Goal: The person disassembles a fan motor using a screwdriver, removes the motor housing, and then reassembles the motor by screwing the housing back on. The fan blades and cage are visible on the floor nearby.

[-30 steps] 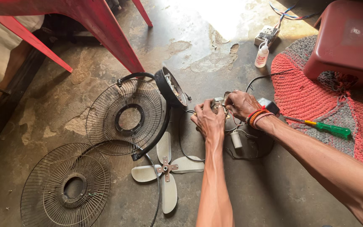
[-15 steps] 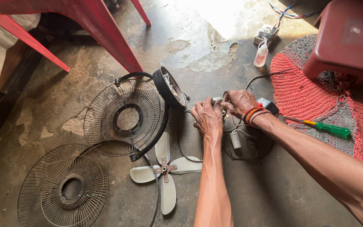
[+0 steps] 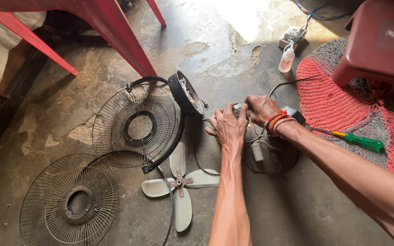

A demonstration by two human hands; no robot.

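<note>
A: What's in ur hands?

B: Head cam view. My left hand (image 3: 228, 127) and right hand (image 3: 261, 108) are both closed round the small fan motor (image 3: 239, 114), right btwn them, on the floor. Fingers curl tight on it. Most of it is hidden, so I can't tell which way its long side runs. Right hand is a bit farther from me; both touch it.

A: What's close by?

B: Black motor cover (image 3: 187, 93) just to the left. Fan blade (image 3: 178, 182) near my left arm. Two wire guards (image 3: 133, 125) (image 3: 69, 202) farther left. Green screwdriver (image 3: 356, 140) on the red mat (image 3: 338, 105), right side. Little bottle (image 3: 287, 59) up top; can't see what's in it.
</note>
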